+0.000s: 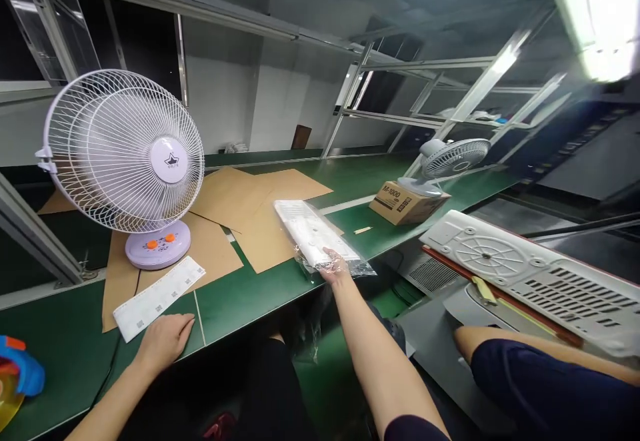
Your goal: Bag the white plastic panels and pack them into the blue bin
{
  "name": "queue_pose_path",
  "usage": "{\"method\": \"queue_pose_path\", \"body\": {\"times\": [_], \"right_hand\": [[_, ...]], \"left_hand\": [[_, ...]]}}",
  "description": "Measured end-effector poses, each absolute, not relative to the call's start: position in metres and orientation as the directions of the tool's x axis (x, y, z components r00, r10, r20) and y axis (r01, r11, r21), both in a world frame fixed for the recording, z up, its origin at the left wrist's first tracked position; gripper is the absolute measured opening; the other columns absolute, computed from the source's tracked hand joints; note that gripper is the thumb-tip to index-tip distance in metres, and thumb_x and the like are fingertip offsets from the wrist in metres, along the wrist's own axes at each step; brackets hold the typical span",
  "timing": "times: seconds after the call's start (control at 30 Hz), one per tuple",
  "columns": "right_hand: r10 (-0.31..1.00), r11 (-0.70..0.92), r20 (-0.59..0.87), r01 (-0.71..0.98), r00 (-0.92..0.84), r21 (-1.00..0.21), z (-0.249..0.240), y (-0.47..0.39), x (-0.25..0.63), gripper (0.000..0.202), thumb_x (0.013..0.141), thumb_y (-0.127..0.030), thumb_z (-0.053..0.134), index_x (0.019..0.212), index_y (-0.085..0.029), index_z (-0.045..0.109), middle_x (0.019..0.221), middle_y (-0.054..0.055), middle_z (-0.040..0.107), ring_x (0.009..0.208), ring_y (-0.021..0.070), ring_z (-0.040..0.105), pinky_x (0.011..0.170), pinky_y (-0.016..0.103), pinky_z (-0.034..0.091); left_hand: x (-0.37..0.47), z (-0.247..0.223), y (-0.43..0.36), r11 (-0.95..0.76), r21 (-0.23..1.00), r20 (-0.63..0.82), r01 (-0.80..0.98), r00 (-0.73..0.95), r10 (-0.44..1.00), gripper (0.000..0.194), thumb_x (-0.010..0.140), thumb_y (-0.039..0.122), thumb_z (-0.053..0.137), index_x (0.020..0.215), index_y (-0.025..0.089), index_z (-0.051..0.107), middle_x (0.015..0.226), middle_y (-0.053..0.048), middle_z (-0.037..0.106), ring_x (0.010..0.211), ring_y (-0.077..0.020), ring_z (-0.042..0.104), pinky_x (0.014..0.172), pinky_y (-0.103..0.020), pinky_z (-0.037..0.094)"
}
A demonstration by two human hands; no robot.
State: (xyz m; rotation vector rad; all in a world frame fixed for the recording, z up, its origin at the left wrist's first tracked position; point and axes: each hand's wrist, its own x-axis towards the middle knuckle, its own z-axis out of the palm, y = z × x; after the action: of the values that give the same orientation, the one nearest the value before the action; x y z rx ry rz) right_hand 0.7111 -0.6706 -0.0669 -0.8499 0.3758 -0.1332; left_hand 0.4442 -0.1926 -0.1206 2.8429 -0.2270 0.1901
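My right hand [334, 269] grips the near end of a flat white plastic panel [313, 231] wrapped in a clear plastic bag. The panel is over brown cardboard sheets [270, 214] on the green bench, and loose film hangs past the edge. My left hand [167, 339] rests at the bench edge with its fingers curled in and nothing visible in them. Just beyond it lies a white paper strip [160, 299] printed with small square codes. Behind the strip stands a lilac table fan [125, 154] with orange knobs on its base.
At far left is a blue tape dispenser [30, 367]. A grey fan [450, 161] stands on a carton [407, 202] farther along the green bench [230, 324]. At right, a large white vented panel [540, 274] lies near another person's arm [530, 347]. Metal frames rise behind.
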Motion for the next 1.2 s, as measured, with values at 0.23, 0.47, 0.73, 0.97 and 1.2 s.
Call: {"method": "queue_pose_path", "body": {"times": [0.23,0.47,0.73,0.97,1.2], "right_hand": [[-0.452,0.422,-0.399,-0.203,0.798,-0.883,-0.049,-0.718,0.715,0.017,0.092,-0.005,0.058,0.103,-0.009,0.07,0.105,0.018,0.079,0.101,0.029,0.077,0.094,0.057,0.063],[-0.806,-0.082,0.039,-0.046,0.59,-0.996,-0.039,-0.74,0.677,0.034,0.107,-0.047,0.071,0.1,-0.014,0.073,0.099,0.004,0.075,0.088,0.0169,0.073,0.089,0.038,0.064],[-0.702,-0.53,0.531,0.15,0.475,-0.835,-0.036,-0.646,0.673,0.022,0.087,-0.02,0.058,0.109,-0.019,0.06,0.13,0.02,0.062,0.131,0.0309,0.059,0.121,0.05,0.046],[-0.161,-0.439,-0.045,-0.112,0.986,-0.891,-0.045,-0.479,0.756,0.016,0.1,-0.03,0.069,0.105,-0.014,0.067,0.092,0.006,0.071,0.083,0.0194,0.071,0.08,0.035,0.063],[-0.144,-0.598,-0.287,-0.315,0.947,-0.737,-0.036,-0.404,0.804,0.031,0.105,-0.044,0.075,0.11,-0.014,0.071,0.104,0.007,0.073,0.09,0.0194,0.072,0.085,0.038,0.064]], "left_hand": [[0.442,-0.147,-0.18,-0.922,0.309,0.307,-0.233,0.942,-0.135,0.046,0.11,0.045,0.039,0.109,0.035,0.083,0.099,-0.003,0.085,0.088,-0.0312,0.08,0.082,-0.047,0.063],[0.446,-0.148,-0.178,-0.91,0.239,0.441,-0.338,0.873,-0.208,0.046,0.113,0.047,0.044,0.107,0.024,0.083,0.094,-0.003,0.085,0.079,-0.0269,0.08,0.074,-0.039,0.061],[0.444,-0.137,-0.186,-0.904,0.239,0.453,-0.354,0.864,-0.218,0.041,0.115,0.039,0.044,0.106,0.023,0.08,0.089,-0.003,0.082,0.074,-0.0245,0.077,0.07,-0.037,0.057],[0.443,-0.136,-0.189,-0.907,0.251,0.47,-0.339,0.862,-0.192,0.039,0.114,0.036,0.044,0.105,0.023,0.079,0.087,-0.003,0.081,0.074,-0.0234,0.077,0.07,-0.035,0.057],[0.451,-0.159,-0.186,-0.895,0.269,0.531,-0.356,0.83,-0.171,0.035,0.113,0.035,0.047,0.104,0.025,0.079,0.09,-0.003,0.082,0.076,-0.0222,0.079,0.071,-0.032,0.059]]}}
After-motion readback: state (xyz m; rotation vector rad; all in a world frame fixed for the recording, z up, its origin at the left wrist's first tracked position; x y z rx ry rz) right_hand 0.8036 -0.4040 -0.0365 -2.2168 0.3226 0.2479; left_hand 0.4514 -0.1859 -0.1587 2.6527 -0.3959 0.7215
